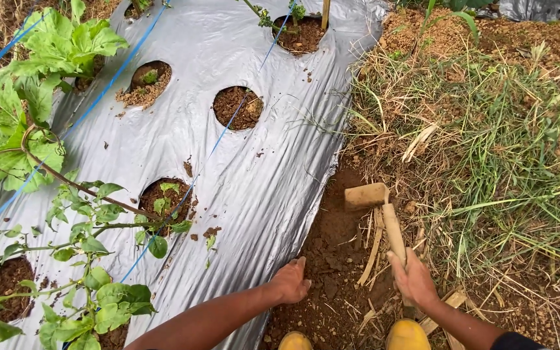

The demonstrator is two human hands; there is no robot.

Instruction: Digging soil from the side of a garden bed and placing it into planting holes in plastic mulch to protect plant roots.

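Outdoors on a garden bed: silver plastic sheet [254, 188] with round planting holes [237, 107], blue strings [218, 144] across it, leafy plants [46, 45] at far left, cut grass [487, 149] on the right. Right hand [413, 280] clenched round the handle of a small hoe [377, 207], blade resting on bare soil [332, 246]. Left hand [291, 282] released, fingers down on soil beside the sheet's edge. Yellow boots [407, 334] nearest.

A silver plastic sheet [260, 188] covers the raised bed, cut with round planting holes [237, 107] showing brown earth. Blue strings [218, 144] run lengthwise across the sheet. Leafy green plants [46, 129] stand along its left edge. Cut dry and green grass [487, 149] lies heaped on the right. Two yellow boot toes [407, 334] show at the bottom edge.
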